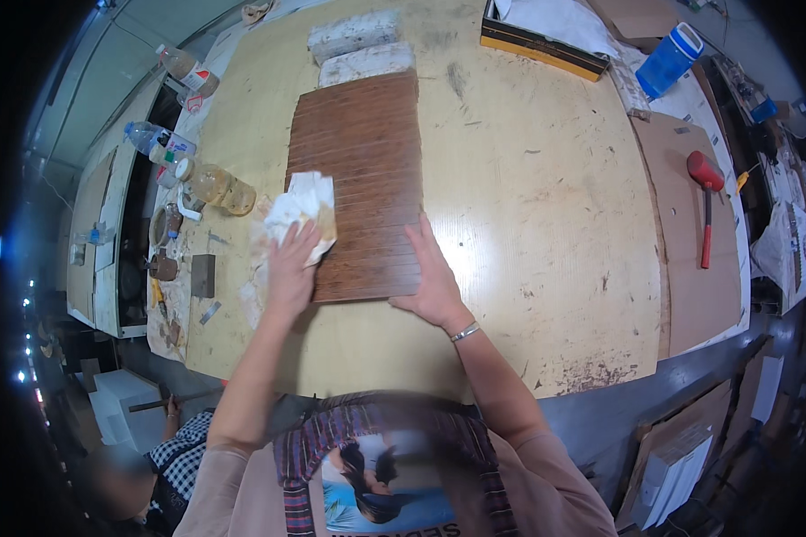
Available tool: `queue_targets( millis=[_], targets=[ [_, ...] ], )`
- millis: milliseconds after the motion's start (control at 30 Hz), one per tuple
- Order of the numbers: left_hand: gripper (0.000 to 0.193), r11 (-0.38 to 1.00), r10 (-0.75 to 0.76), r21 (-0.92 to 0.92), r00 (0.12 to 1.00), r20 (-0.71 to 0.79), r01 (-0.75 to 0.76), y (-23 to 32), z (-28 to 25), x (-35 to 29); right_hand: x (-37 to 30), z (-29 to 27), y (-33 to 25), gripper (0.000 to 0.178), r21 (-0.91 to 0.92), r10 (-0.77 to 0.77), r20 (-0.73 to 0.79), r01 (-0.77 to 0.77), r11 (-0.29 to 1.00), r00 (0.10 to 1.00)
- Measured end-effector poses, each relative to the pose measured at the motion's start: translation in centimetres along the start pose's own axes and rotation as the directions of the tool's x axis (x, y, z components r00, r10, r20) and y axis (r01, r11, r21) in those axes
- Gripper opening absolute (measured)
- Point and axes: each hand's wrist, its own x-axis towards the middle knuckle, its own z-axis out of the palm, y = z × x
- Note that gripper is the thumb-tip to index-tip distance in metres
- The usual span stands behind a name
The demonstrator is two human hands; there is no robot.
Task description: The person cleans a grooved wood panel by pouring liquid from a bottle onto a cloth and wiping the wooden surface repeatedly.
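White stained cloth (309, 199), one, under the left hand (293, 266), whose fingers spread over it, any pinch indiscernible. Brown grooved wood-grain panel (367, 170), one, lying left of middle on the worktop (546, 215), near end facing the near edge. Right hand (436, 282), spread around the panel's near right corner. Wiping appears under way; finished and remaining areas cannot be told apart. Also counted: grey block (202, 276), one, left edge; white-coated blocks (367, 64), two, toward far edge; black-and-orange box (546, 55), one, toward far right corner; red-headed mallet (707, 201), one, on cardboard (685, 295) along the right edge.
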Motion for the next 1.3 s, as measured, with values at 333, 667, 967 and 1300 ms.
queue_targets(
  millis=[333,667,967,1300],
  targets=[
    [0.045,0.999,0.024,0.034,1.000,0.004,-0.024,-1.9,-0.7,6.5,0.1,0.1,-0.3,0.112,-0.006,0.021,-0.004,-0.021,1.000,1.000],
    [0.031,0.962,-0.065,-0.268,0.998,-0.014,0.059,-1.9,-0.6,11.4,0.0,0.9,-0.8,0.111,-0.006,0.031,-0.017,-0.031,1.000,0.999],
    [0.043,0.931,0.365,0.033,0.931,-0.011,-0.364,1.3,-0.2,10.9,0.8,0.0,0.4,0.115,-0.027,0.017,0.003,-0.017,0.999,1.000],
    [0.048,0.954,0.147,-0.233,0.972,-0.184,-0.189,-0.6,0.5,10.8,1.4,-0.2,-0.6,0.087,0.669,0.151,-0.088,-0.054,0.741,0.985]
  ],
)
